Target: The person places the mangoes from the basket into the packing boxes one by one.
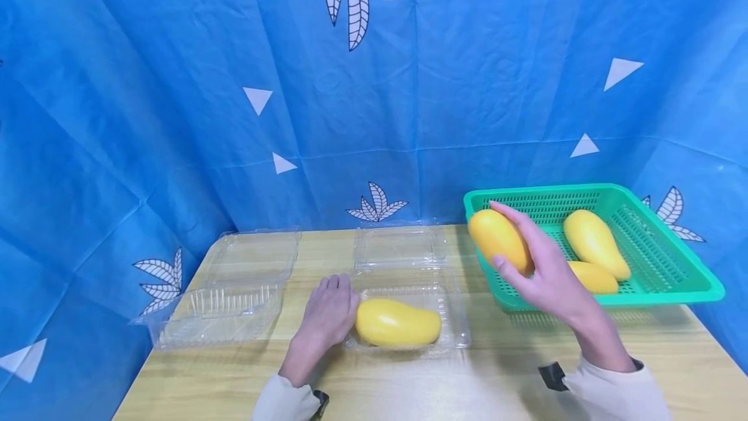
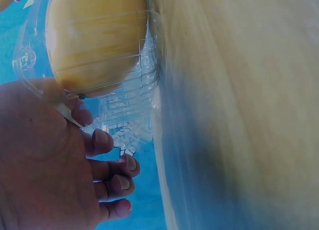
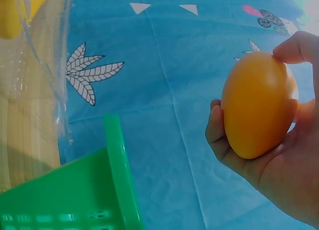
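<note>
My right hand (image 1: 549, 271) grips a yellow mango (image 1: 500, 240) above the left edge of the green basket (image 1: 660, 301); the right wrist view shows fingers and thumb round the mango (image 3: 259, 105). A second mango (image 1: 398, 323) lies in the middle clear container (image 1: 458, 317), whose lid (image 1: 400, 245) stands raised behind it. At that container's left edge is my left hand (image 1: 330, 310); in the left wrist view the thumb and index finger of this hand (image 2: 50, 160) pinch its rim, the other fingers bent below.
Another clear container (image 1: 216, 323), lid raised, stands on the left of the wooden table (image 1: 409, 388). Two mangoes lie in the green basket, one (image 1: 596, 242) behind the other (image 1: 593, 277). A blue patterned cloth (image 1: 409, 102) hangs behind the table.
</note>
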{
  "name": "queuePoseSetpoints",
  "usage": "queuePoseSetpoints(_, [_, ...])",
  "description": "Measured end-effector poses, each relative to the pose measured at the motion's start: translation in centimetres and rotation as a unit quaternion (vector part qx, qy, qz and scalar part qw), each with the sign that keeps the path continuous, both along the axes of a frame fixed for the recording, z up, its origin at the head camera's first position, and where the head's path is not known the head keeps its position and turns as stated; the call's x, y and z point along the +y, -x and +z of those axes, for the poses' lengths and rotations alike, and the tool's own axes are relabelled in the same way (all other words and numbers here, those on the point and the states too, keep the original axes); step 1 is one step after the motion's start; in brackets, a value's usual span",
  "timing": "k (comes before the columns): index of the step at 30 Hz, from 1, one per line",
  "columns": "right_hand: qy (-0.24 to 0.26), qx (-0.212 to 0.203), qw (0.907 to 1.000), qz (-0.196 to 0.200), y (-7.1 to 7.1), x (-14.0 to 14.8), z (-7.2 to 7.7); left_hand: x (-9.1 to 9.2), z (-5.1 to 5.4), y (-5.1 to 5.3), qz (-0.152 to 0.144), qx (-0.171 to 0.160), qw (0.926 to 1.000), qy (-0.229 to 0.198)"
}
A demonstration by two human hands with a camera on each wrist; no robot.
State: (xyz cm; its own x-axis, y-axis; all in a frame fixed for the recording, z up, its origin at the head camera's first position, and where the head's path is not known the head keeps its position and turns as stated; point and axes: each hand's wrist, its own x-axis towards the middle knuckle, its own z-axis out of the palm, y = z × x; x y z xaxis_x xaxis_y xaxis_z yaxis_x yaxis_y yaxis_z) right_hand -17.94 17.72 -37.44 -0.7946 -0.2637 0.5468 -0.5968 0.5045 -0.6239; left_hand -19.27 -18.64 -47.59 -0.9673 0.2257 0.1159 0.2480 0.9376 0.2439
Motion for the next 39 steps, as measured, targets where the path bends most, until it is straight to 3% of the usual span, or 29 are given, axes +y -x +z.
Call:
queuePoseSetpoints(9, [-0.005,-0.002,0.9999,0.014,0.1,-0.7,-0.4,-0.1,-0.1,0.1,-0.001,-0.003,1.0,0.001])
queuePoseSetpoints(23, [-0.02,-0.031,0.999,-0.023,0.2,-1.3,-0.9,-0.1,0.0,-0.1,-0.002,-0.009,1.0,0.001])
queuePoseSetpoints(29, [-0.011,-0.036,0.9992,-0.016,0.2,-1.5,-1.0,-0.1,0.1,-0.1,-0.003,-0.01,0.9999,0.0])
queuePoseSetpoints(39, [-0.024,-0.053,0.9979,-0.027,0.2,-1.6,-1.0,0.0,-0.1,-0.1,-0.01,0.016,0.9998,-0.002])
